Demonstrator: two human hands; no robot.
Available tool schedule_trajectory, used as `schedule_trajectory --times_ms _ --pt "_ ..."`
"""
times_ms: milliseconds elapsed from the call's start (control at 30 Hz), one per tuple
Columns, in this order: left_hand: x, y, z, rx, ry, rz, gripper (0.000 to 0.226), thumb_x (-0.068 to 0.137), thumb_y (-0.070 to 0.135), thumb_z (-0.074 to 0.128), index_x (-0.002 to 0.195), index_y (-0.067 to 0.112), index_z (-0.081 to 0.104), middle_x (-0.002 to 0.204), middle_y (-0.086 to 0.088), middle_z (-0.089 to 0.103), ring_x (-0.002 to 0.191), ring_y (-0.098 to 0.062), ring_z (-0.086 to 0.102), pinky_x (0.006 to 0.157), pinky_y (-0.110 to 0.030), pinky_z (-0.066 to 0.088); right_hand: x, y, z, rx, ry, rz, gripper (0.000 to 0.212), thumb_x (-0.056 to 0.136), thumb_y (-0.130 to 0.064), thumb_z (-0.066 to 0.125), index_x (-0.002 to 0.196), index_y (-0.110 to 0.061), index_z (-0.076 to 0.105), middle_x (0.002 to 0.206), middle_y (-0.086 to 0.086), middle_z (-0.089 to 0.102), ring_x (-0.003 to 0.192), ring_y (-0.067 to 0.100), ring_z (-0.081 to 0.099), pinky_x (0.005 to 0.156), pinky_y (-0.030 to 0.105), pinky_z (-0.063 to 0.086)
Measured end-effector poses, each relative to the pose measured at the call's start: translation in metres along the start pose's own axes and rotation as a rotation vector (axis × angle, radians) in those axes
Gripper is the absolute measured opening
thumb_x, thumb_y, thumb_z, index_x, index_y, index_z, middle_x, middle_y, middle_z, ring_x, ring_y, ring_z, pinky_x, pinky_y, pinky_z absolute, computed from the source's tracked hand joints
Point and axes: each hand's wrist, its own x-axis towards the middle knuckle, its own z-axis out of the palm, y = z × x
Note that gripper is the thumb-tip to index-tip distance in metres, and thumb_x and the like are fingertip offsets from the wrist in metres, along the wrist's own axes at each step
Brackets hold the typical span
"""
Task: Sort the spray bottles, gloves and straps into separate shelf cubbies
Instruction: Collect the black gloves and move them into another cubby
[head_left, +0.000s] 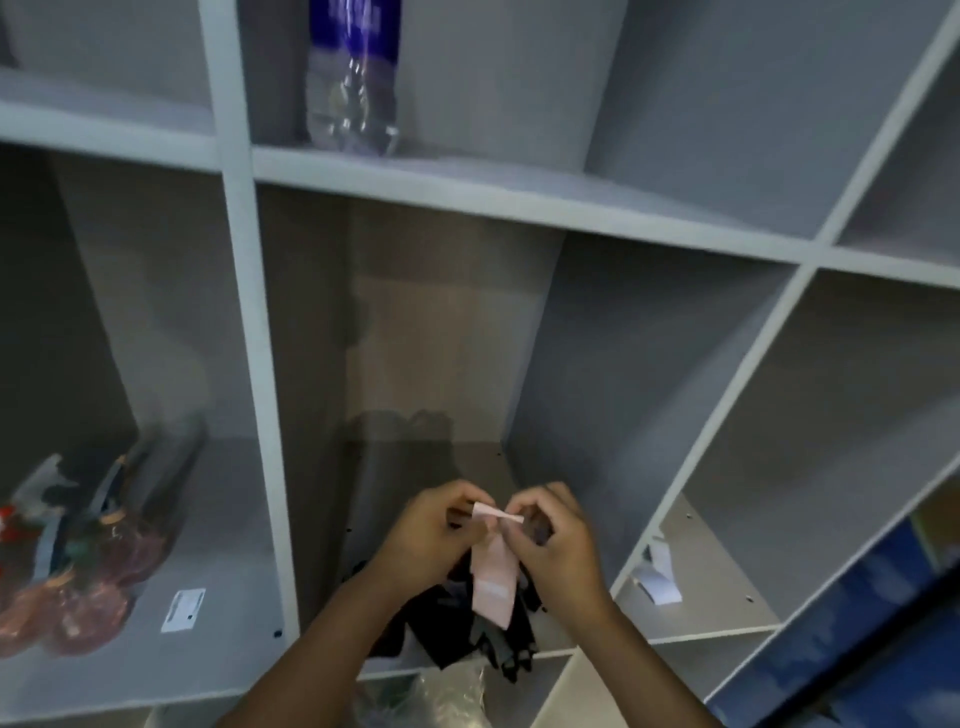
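Nearest the camera, at the bottom edge, something clear and crinkly (452, 691) shows in the cubby below, too cut off to name. Just above it both hands work together in front of the middle cubby: the left hand (426, 535) and the right hand (561, 545) each pinch one end of the top of a pale pink strap (493, 571), which hangs down between them over a heap of black straps or gloves (467, 634) on the cubby floor. Which of the two the dark heap is cannot be told. The step looks like folding or straightening the strap; it is best to keep both pinches level, flatten the limp band, then lay it with its own kind clear of the front lip. To the left, the spray bottles (78, 561) lie blurred in their own cubby beside a white label (183, 609). To the right, a small white strap or tag (657, 582) lies in another cubby. Farthest up, a clear bottle (353, 78) with a blue label stands on the upper shelf (519, 192), its top out of frame
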Motion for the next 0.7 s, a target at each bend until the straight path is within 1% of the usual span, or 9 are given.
schedule_trajectory --times_ms 33,133,200,267,300,367,433,600,700 --pt "0.002 0.017 0.000 -0.009 -0.008 0.029 0.008 0.085 0.015 0.072 0.092 0.020 0.071 0.088 0.002 0.074 0.086 -0.015 0.071 0.079 -0.039 0.057 0.000 -0.015 -0.015 0.018 0.014 -0.013 0.018 0.081 -0.014 0.075 0.082 -0.027 0.063 0.088 -0.007 0.052 0.075 0.012 0.054 0.066 0.018 0.041" --pt "0.001 0.069 0.005 -0.040 -0.047 0.125 0.011 0.085 0.007 0.070 0.090 0.017 0.070 0.084 -0.003 0.072 0.080 -0.020 0.069 0.073 -0.038 0.053 -0.009 -0.057 -0.059 0.080 0.051 0.021 0.022 0.077 -0.024 0.077 0.095 -0.024 0.064 0.095 -0.001 0.060 0.083 0.011 0.058 0.072 0.015 0.045" --pt "-0.003 0.098 0.014 -0.070 -0.101 0.168 0.013 0.084 0.003 0.070 0.091 0.014 0.069 0.085 -0.004 0.072 0.079 -0.015 0.067 0.072 -0.029 0.051 -0.018 -0.075 -0.088 0.222 0.054 0.160 0.027 0.080 -0.021 0.078 0.104 -0.020 0.066 0.097 -0.002 0.065 0.086 0.008 0.060 0.074 0.012 0.044" --pt "-0.008 0.123 0.027 -0.101 -0.145 0.188 0.019 0.083 -0.003 0.069 0.091 0.013 0.069 0.087 -0.001 0.072 0.082 -0.011 0.068 0.074 -0.021 0.050 -0.029 -0.083 -0.115 0.266 0.075 0.341 0.012 0.091 -0.024 0.070 0.101 -0.018 0.071 0.090 -0.007 0.069 0.087 0.008 0.063 0.074 0.016 0.045" --pt "-0.010 0.132 0.035 -0.112 -0.170 0.192 0.022 0.082 -0.007 0.068 0.090 0.014 0.069 0.087 0.000 0.072 0.082 -0.010 0.068 0.075 -0.020 0.050 -0.035 -0.085 -0.127 0.241 0.079 0.438 0.018 0.095 -0.032 0.063 0.096 -0.017 0.073 0.084 -0.008 0.069 0.083 0.010 0.063 0.072 0.020 0.044" --pt "-0.014 0.149 0.053 -0.128 -0.222 0.215 0.027 0.081 -0.010 0.067 0.089 0.016 0.069 0.088 0.000 0.072 0.084 -0.012 0.068 0.076 -0.022 0.051 -0.049 -0.083 -0.148 0.217 0.057 0.613 0.043 0.089 -0.052 0.057 0.091 -0.012 0.073 0.079 -0.001 0.066 0.074 0.014 0.060 0.068 0.028 0.041" --pt "-0.016 0.160 0.072 -0.129 -0.263 0.236 0.028 0.081 -0.009 0.069 0.087 0.017 0.069 0.088 -0.002 0.072 0.085 -0.014 0.069 0.077 -0.026 0.053 -0.065 -0.079 -0.167 0.289 0.011 0.703 0.048 0.081 -0.055 0.058 0.097 -0.013 0.075 0.081 0.002 0.066 0.074 0.015 0.057 0.065 0.029 0.038" --pt "-0.014 0.186 0.121 -0.155 -0.306 0.252 0.023 0.078 0.001 0.078 0.086 0.020 0.069 0.090 -0.001 0.074 0.088 -0.017 0.070 0.080 -0.033 0.057 -0.093 -0.069 -0.211 0.468 -0.046 0.692 0.028 0.093 -0.039 0.064 0.107 -0.019 0.077 0.091 0.003 0.071 0.083 0.018 0.054 0.067 0.027 0.037" --pt "-0.010 0.197 0.149 -0.164 -0.313 0.221 0.027 0.078 -0.005 0.075 0.095 0.015 0.069 0.095 -0.003 0.073 0.092 -0.013 0.069 0.078 -0.023 0.055 -0.097 -0.062 -0.234 0.413 0.046 0.607 0.017 0.093 -0.028 0.066 0.098 -0.017 0.078 0.088 0.003 0.071 0.080 0.014 0.057 0.068 0.025 0.040"
